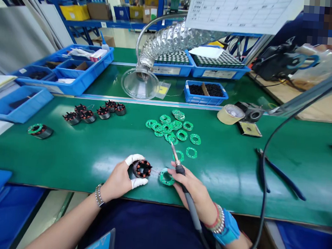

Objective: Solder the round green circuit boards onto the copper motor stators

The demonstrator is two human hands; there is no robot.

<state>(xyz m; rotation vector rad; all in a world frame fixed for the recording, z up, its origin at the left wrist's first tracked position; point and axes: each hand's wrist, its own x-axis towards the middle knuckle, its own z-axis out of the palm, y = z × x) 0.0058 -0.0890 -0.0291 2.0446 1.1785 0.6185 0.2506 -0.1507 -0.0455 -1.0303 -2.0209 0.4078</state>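
My left hand [125, 176], with white finger covers on thumb and finger, grips a motor stator [142, 169] with copper windings, its open end turned towards me. Thin wires run from the stator towards a green ring-shaped circuit board [166, 177] at the fingertips of my right hand [191, 185]. That same hand also holds a soldering iron [182, 173], its tip pointing up and away over the loose boards. Beyond it lies a scattered pile of green ring boards [167, 127]. Several more stators [87, 115] stand at the left, and one stator with a green board [40, 131] lies further left.
A fume extractor hood [140, 84] hangs behind the work area. Blue trays [81, 78] stand left and a small bin of black parts [205, 93] at the back. Cutting pliers [279, 174], a solder reel [230, 114] and the iron's cable [265, 184] are at right.
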